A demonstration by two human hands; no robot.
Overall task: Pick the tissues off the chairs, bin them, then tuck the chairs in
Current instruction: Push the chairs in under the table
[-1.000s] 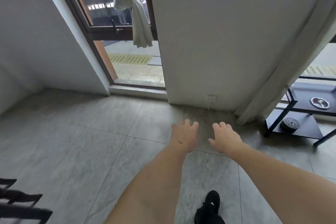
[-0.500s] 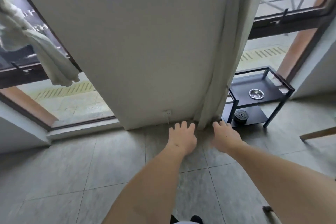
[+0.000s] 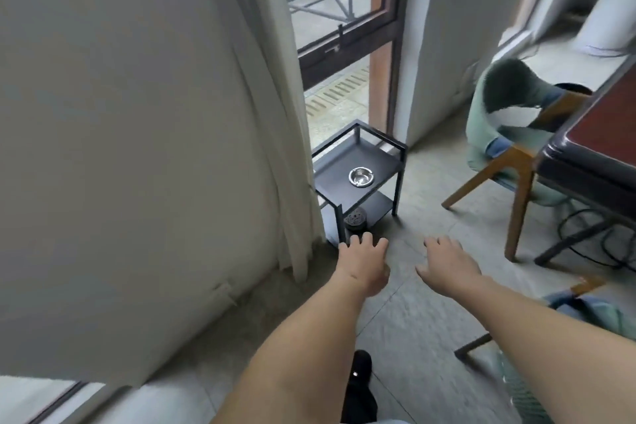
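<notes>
My left hand [image 3: 362, 263] and my right hand [image 3: 447, 263] reach forward over the tiled floor, palms down, fingers spread, holding nothing. A green-cushioned wooden chair [image 3: 506, 148] stands at the right, turned toward a dark table [image 3: 592, 155] with a red top. Something white [image 3: 512, 115] lies on its seat, too blurred to identify. Part of a second green chair [image 3: 585, 313] shows at the lower right edge, partly behind my right forearm. No bin is in view.
A small black two-shelf metal stand [image 3: 358, 179] holds a steel ashtray [image 3: 360, 177] beside a cream curtain [image 3: 275, 113] and a window. A white wall fills the left. Cables [image 3: 592, 244] lie under the table. My black shoe [image 3: 359, 385] is on the floor.
The view has swung to the right: the left window and knotted curtain are gone, and the stand, chair and table have come into view. Both hands stay outstretched and empty.
</notes>
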